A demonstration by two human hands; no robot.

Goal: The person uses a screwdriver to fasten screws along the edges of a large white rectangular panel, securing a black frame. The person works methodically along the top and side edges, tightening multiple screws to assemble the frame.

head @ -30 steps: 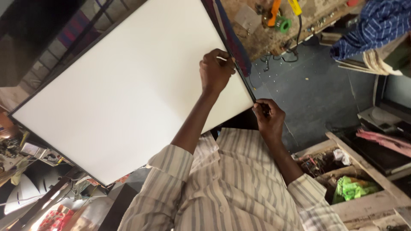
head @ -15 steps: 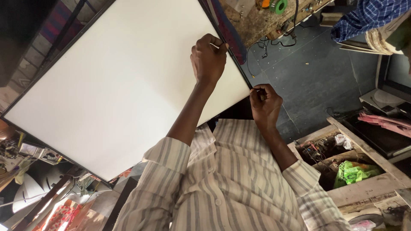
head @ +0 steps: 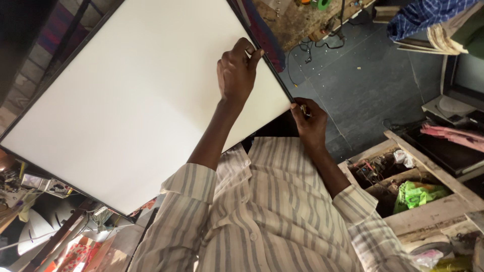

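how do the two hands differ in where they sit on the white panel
The left hand lies on the white panel, fingers curled at its dark edge. The right hand sits lower, off the face, pinching that edge near the corner with a small tool. Both touch the same edge and wear striped sleeves.

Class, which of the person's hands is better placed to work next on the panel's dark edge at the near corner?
Probably right. The right hand pinches a small tool against the dark edge of the white panel at that corner; the left hand lies farther up, on the panel's face.

left hand (head: 237, 75) flat, right hand (head: 308, 121) pinching (fingers curled)
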